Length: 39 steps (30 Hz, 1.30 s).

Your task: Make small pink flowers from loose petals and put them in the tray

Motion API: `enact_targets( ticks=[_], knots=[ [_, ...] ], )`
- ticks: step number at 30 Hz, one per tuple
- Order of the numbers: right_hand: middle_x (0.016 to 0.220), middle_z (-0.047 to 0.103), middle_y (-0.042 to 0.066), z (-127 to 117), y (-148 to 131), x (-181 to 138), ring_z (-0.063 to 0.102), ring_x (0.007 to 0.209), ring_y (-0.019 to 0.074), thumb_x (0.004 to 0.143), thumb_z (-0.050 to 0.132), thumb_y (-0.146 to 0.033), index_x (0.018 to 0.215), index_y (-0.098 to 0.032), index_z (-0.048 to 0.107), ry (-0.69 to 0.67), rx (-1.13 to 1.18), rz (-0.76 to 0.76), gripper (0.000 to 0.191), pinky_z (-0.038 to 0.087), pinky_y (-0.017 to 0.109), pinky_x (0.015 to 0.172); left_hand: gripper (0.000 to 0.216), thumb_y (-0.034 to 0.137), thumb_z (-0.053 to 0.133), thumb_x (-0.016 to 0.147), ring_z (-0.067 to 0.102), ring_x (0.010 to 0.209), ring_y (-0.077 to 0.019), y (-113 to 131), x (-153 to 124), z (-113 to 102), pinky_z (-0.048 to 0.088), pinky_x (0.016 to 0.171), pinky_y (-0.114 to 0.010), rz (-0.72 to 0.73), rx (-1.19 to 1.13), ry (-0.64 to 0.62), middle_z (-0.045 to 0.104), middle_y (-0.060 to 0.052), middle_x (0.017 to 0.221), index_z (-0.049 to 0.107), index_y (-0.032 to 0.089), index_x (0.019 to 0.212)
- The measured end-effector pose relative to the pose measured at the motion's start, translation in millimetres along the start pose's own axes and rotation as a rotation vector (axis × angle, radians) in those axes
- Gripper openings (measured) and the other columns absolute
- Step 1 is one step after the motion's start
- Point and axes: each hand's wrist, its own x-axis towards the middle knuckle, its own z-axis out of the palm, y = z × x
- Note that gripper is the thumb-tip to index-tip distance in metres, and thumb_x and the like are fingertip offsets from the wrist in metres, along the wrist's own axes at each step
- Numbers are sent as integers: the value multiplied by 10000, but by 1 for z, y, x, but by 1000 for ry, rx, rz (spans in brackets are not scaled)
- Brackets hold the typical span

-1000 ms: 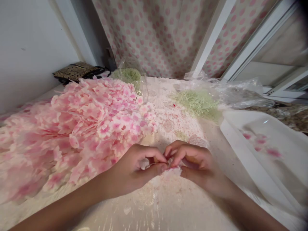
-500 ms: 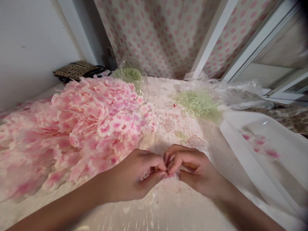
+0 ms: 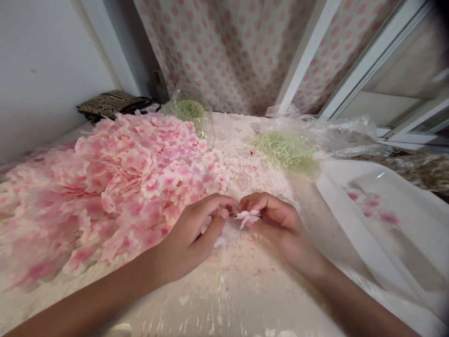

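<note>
Pinched between the fingers of my right hand (image 3: 286,227) is a small pale pink artificial flower (image 3: 248,217), its petals spread toward my left hand. My left hand (image 3: 196,231) is closed in a pinch just left of the flower, with thumb and forefinger together. What it holds at the fingertips is too small to name. A blurred whitish bit (image 3: 219,242) shows below the left thumb. To the left, close to my left hand, lies a large heap of pink and white artificial flowers (image 3: 126,168).
A white tray (image 3: 336,201) with several pink blossoms (image 3: 373,206) stands at the right. Pale green stringy stems (image 3: 286,150) lie by clear plastic (image 3: 345,133) farther back. Another bag of green stems (image 3: 189,110) and a patterned bag (image 3: 108,103) sit behind the heap.
Both hands have lifted slightly away from me, and their fingertips have drawn a little apart. The flower, mostly hidden before, now shows its petals in my right hand.
</note>
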Motion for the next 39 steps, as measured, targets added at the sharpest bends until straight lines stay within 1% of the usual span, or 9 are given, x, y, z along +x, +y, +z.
enact_targets(
  ticks=[8,14,19,23,26,28,33,35,39],
  knots=[
    [736,610,-35,-5,5,1,579,666,89,788,623,-178,752,-198,564,90,105,96,72,456,244,658,214,45,456,813,577,811,-113,-5,6,0,463,712,-242,214,9,30,593,-27,917,581,166,936],
    [701,576,-21,0,-4,-2,553,657,111,780,591,-185,736,-183,539,100,-184,79,68,414,244,604,71,125,540,838,554,693,-86,-8,6,1,436,612,-197,292,183,141,589,1,766,593,162,809],
    [705,538,-24,-2,-3,-4,505,653,108,746,525,-74,741,-183,518,5,-396,33,109,370,236,591,76,143,575,823,549,710,-85,-3,3,-2,443,625,-191,362,96,83,560,-8,806,611,161,759],
    [684,533,-41,0,-1,-5,473,602,85,678,486,21,728,-185,516,-161,-462,-53,213,349,212,554,129,179,523,853,581,796,-115,3,2,-5,464,704,-226,157,-316,-75,601,-22,842,639,178,799],
    [685,562,-33,1,-4,-4,502,613,92,689,462,28,739,-186,543,-248,-467,-41,234,380,213,564,174,230,451,892,546,654,-104,4,1,-6,436,604,-229,-108,-613,-243,580,-4,674,616,184,860],
    [747,600,-12,-3,-6,-2,557,685,112,760,482,-45,794,-191,559,-193,-475,-45,169,428,234,627,181,258,438,895,449,534,-83,3,1,-6,366,521,-217,-232,-710,-308,474,30,551,598,179,860],
    [820,626,19,-29,-9,9,589,755,149,812,501,-151,859,-198,577,267,-758,-67,101,445,258,633,196,320,471,839,243,447,-64,-1,4,-4,211,458,-231,-356,-732,-299,286,71,483,574,164,780],
    [822,627,23,-39,-7,14,580,713,144,799,499,-133,834,-188,592,276,-894,-41,113,435,257,608,184,318,484,807,247,436,-63,-1,6,-5,181,441,-226,-397,-691,-266,300,67,471,566,161,755],
    [797,624,21,-44,-2,16,570,673,127,774,478,-69,785,-166,616,129,-1061,-1,169,432,257,624,172,304,488,770,247,411,-57,2,9,-8,168,411,-207,-450,-611,-189,291,71,451,561,152,737]
  ],
)
